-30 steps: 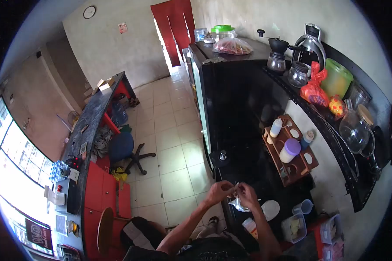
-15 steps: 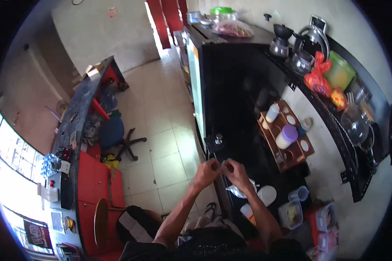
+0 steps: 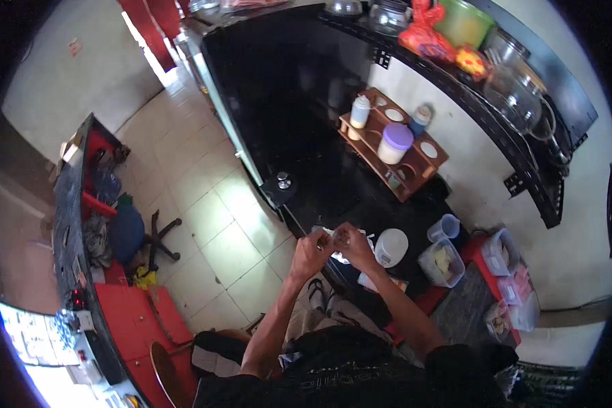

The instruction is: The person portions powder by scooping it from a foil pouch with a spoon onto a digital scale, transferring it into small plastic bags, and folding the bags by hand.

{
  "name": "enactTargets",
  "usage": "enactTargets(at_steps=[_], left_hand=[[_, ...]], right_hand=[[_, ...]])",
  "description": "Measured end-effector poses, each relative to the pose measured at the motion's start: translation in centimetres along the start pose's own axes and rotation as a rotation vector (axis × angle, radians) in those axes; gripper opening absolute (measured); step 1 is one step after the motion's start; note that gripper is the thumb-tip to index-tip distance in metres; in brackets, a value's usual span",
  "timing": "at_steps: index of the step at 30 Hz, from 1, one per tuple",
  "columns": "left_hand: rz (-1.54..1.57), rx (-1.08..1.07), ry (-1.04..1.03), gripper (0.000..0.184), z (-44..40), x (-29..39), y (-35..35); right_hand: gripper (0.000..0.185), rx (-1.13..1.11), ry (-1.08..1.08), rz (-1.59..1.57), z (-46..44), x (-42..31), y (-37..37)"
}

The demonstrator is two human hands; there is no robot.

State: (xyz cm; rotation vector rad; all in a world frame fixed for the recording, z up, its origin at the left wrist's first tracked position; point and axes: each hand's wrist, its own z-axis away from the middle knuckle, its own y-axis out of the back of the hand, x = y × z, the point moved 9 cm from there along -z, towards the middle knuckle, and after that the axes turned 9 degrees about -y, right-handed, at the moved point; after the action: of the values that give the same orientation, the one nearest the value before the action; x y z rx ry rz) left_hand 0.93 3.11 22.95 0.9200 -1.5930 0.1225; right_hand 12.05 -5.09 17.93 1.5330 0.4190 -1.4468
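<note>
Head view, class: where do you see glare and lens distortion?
Head view: the window is blown out white, lower left; head view: glare brightens the floor tiles; head view: the shelf appears bowed, fisheye-like, and the corners go black.

From the left hand and right hand, bare counter left a lane toward twelve o'clock, between a small metal knob at eleven and the wooden rack at one. A round white item blocked three o'clock; nine lay open above the floor.
</note>
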Motion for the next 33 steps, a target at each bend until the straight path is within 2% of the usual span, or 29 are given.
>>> enactTargets(at_steps=[1,7,8,9,10,11,12,13,15,16,18,20,23,24,27,28,30,31,33], left_hand=[[-0.053,-0.016,-0.016,0.021,0.2,0.5,-0.6],[-0.003,-0.031,-0.043,0.025,0.7,1.3,-3.4],[0.022,-0.042,-0.076,0.024,0.5,1.8,-3.5],[0.048,-0.158,0.032,0.026,0.5,1.6,-4.0],[0.057,-0.160,0.024,0.026,0.3,1.1,-4.1],[0.016,-0.126,-0.173,0.031,0.0,2.4,-3.6],[-0.026,-0.092,-0.367,0.038,0.1,3.6,-3.2],[-0.167,-0.169,-0.426,0.056,0.2,3.5,-3.8],[-0.209,-0.209,-0.484,0.058,0.1,6.0,-4.0],[-0.255,-0.237,-0.548,0.061,0.2,7.2,-4.3],[-0.243,-0.300,-0.598,0.061,-0.3,5.9,-5.2],[-0.153,-0.465,-0.536,0.059,-0.3,4.5,-6.7],[-0.208,-0.533,-0.490,0.057,0.0,3.5,-7.3],[-0.188,-0.490,-0.594,0.055,0.3,3.7,-7.3],[-0.154,-0.508,-0.633,0.061,0.6,4.6,-8.2],[-0.152,-0.511,-0.638,0.061,0.9,5.0,-8.3],[-0.383,-0.467,-0.591,0.069,1.0,6.8,-7.3],[-0.367,-0.408,-0.609,0.075,1.1,7.0,-7.1],[-0.288,-0.419,-0.617,0.073,1.2,6.2,-7.9]], right_hand=[[0.021,0.182,0.095,0.294,0.9,-0.3,0.9],[0.026,0.220,0.093,0.352,2.0,1.6,2.4],[0.023,0.186,0.109,0.221,2.2,1.4,2.6],[0.023,0.081,-0.037,0.193,2.2,2.7,2.7],[0.023,-0.024,-0.184,0.160,2.5,4.0,2.7],[0.013,0.025,-0.100,0.018,3.1,3.8,3.3],[0.013,0.031,-0.104,0.019,3.0,4.3,3.9],[0.013,-0.040,-0.157,-0.096,3.0,5.3,4.1],[0.012,-0.167,-0.242,-0.388,3.8,4.4,4.0],[0.012,-0.165,-0.247,-0.392,4.0,4.0,4.3],[0.013,-0.210,-0.244,-0.209,3.9,2.8,4.6],[0.012,-0.253,-0.228,-0.098,4.3,0.5,5.6],[0.012,-0.411,-0.173,0.060,4.7,1.0,5.6],[0.013,-0.488,-0.142,0.092,4.8,0.7,5.5],[0.020,-0.485,-0.136,0.151,4.6,0.2,6.2],[0.022,-0.491,-0.154,0.200,4.7,0.2,6.3],[0.024,-0.456,-0.152,0.207,5.1,-0.5,6.5],[0.025,-0.431,-0.151,0.213,5.3,-0.7,6.5],[0.026,-0.445,-0.174,0.260,5.2,-0.1,5.8]])
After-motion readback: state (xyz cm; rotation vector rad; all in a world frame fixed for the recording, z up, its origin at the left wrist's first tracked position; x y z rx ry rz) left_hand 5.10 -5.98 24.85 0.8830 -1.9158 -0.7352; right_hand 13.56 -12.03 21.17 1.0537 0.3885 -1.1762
